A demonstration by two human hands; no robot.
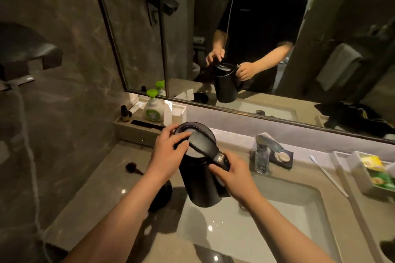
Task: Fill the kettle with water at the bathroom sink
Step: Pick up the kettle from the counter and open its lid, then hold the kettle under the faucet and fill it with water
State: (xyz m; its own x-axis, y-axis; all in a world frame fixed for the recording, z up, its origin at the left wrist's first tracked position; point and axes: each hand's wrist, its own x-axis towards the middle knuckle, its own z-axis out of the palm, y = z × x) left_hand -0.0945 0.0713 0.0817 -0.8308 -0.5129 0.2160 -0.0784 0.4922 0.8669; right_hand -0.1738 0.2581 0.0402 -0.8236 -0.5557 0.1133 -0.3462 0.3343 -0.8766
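Observation:
A black electric kettle hangs upright over the left part of the sink basin. My right hand grips its handle near the top. My left hand rests on the lid, fingers curled over its left rim; the lid looks partly raised, with a pale gap under it. The chrome faucet stands to the right of the kettle, behind the basin. No water is running from it.
A tray at the back left holds a green-topped soap bottle, small bottles and a comb. A round black base and a small dark brush lie on the counter left of the basin. A toothbrush and a box of packets sit at right.

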